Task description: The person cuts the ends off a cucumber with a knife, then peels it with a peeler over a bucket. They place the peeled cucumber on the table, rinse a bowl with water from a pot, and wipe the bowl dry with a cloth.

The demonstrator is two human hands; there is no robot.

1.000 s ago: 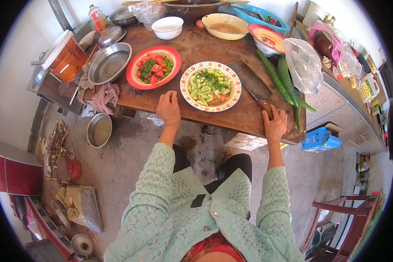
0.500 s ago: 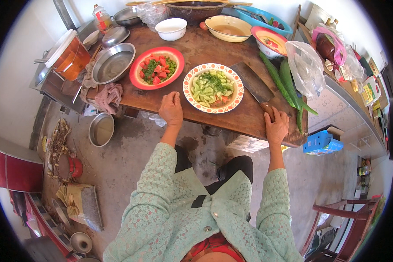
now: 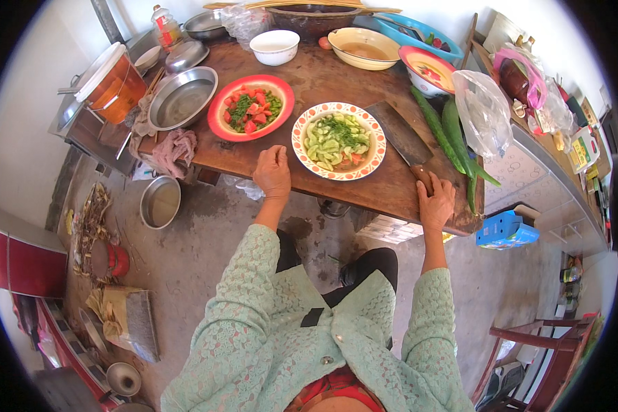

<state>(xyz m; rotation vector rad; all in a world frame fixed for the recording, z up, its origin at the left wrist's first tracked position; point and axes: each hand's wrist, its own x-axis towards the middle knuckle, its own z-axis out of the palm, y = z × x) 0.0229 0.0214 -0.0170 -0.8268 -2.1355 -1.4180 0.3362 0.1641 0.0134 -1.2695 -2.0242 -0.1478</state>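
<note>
My left hand (image 3: 273,173) rests at the table's front edge, fingers curled together, with nothing visible in them. My right hand (image 3: 436,204) lies at the right front edge, fingers apart around the end of the wooden handle of a cleaver (image 3: 399,130); I see no firm grip. The cleaver's blade lies flat, its far end beside a plate (image 3: 380,159) with an orange-patterned rim that holds sliced cucumber, chopped greens and some orange-red pieces. Left of that stands a red-rimmed plate (image 3: 216,118) of chopped tomato and greens. Several whole cucumbers (image 3: 438,130) lie right of the cleaver.
Along the table's (image 3: 323,75) back stand a white bowl (image 3: 275,48), a cream basin (image 3: 365,49) and a blue basin (image 3: 419,33). A metal basin (image 3: 182,98) and an orange bucket (image 3: 113,86) are at left. A plastic bag (image 3: 483,113) hangs at right; a blue box (image 3: 507,228) is below.
The view has shifted slightly, so the tabletop things sit a little further right in the picture. Both hands keep their places at the table edge, and nothing is picked up or put down.
</note>
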